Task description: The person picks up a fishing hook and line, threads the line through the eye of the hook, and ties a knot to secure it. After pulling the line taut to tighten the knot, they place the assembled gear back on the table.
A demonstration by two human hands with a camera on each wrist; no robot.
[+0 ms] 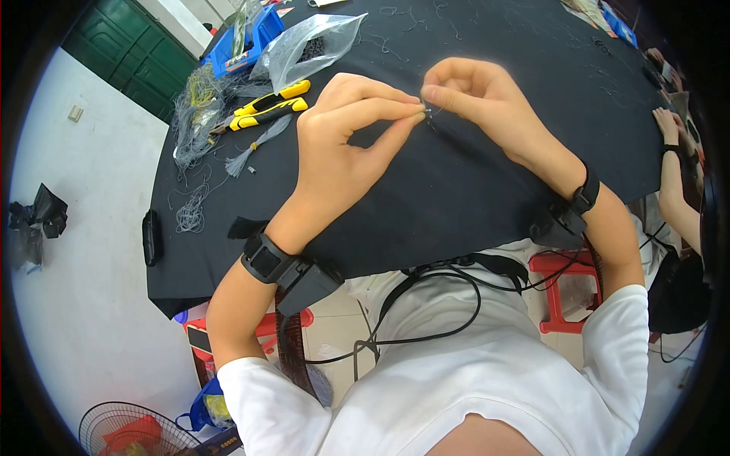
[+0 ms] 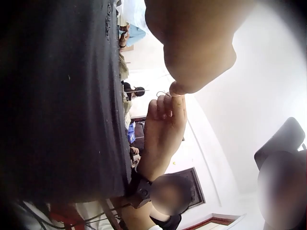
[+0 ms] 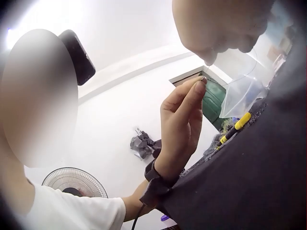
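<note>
Over the black-covered table (image 1: 456, 205), both hands meet at the fingertips. Thumb and forefinger of my left hand (image 1: 327, 133) pinch a tiny silvery piece (image 1: 428, 112), whose exact kind is too small to make out. My right hand (image 1: 487, 95) is just to the right, its fingers curled and the thumb against the forefinger, pinching a thin line. In the left wrist view, a small curl of that line (image 2: 161, 93) shows beside the fingertips. The same piece (image 3: 204, 79) peeks out from the left fingertips in the right wrist view.
Yellow-and-black pliers (image 1: 270, 110) lie left of my left hand, near a tied bundle of grey line (image 1: 258, 146) and tangled strands (image 1: 192, 213). Behind them are an open plastic bag (image 1: 323, 45) and a blue bin (image 1: 251, 38). Another person's arm (image 1: 673, 175) is at the right edge.
</note>
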